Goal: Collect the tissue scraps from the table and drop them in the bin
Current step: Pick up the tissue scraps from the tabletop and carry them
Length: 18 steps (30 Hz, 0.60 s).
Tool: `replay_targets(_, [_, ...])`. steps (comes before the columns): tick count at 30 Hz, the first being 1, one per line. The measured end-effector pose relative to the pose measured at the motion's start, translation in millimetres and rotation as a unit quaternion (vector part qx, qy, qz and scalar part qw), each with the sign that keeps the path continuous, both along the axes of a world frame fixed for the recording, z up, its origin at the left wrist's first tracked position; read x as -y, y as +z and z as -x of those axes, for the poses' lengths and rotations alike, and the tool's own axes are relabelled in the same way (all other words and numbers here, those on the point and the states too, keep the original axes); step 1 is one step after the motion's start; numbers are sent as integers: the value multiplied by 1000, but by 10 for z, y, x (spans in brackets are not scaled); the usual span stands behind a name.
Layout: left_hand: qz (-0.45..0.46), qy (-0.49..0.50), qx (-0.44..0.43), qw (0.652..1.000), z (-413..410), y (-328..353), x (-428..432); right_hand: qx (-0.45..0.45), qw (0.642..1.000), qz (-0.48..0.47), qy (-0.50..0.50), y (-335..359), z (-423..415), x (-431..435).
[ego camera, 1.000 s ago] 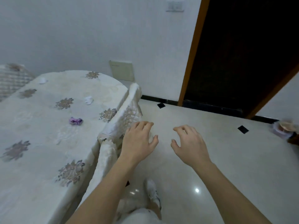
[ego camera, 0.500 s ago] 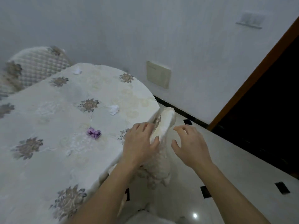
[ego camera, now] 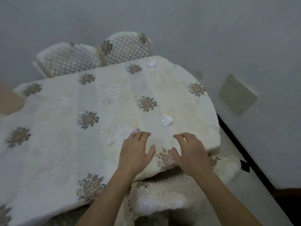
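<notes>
The table [ego camera: 65, 152] wears a cream cloth with brown flower prints. A white tissue scrap [ego camera: 167, 120] lies right of centre, just beyond my hands. A small purple scrap [ego camera: 135, 131] peeks out at the fingertips of my left hand [ego camera: 136, 150], mostly hidden by them. Another white scrap [ego camera: 152, 63] rests at the table's far edge. My right hand [ego camera: 189, 152] hovers over the near right edge of the table. Both hands are empty with fingers spread. No bin is in view.
A padded chair [ego camera: 171, 198] is tucked under the table below my wrists. Two quilted chair backs [ego camera: 91, 56] stand at the far side against the grey wall. A cream wall panel [ego camera: 237, 95] and dark skirting [ego camera: 244, 154] are on the right.
My view has swung left from the floor and doorway onto the table. Both hands have moved from over the chair to above the tabletop, near the purple and white scraps.
</notes>
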<state>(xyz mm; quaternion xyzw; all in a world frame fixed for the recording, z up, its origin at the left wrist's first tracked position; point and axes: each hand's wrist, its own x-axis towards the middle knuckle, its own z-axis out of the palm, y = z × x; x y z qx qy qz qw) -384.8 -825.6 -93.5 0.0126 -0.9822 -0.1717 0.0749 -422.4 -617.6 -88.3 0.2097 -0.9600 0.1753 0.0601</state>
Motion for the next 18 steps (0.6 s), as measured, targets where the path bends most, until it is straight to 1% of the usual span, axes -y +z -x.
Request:
replay_targets(5, [-1, 134, 26, 991, -105, -100, 256, 29, 993, 2, 111, -234, 533, 230])
replay_targets(10, [-14, 262, 61, 963, -343, -258, 443, 41, 974, -11, 221, -454, 837, 489])
replay_targets(14, [-10, 304, 84, 949, -483, -439, 628, 70, 955, -65, 280, -648, 1024, 744])
replay_targets(18, [-39, 340, 98, 935, -494, -726, 899, 124, 937, -140, 294, -865, 1186, 1036])
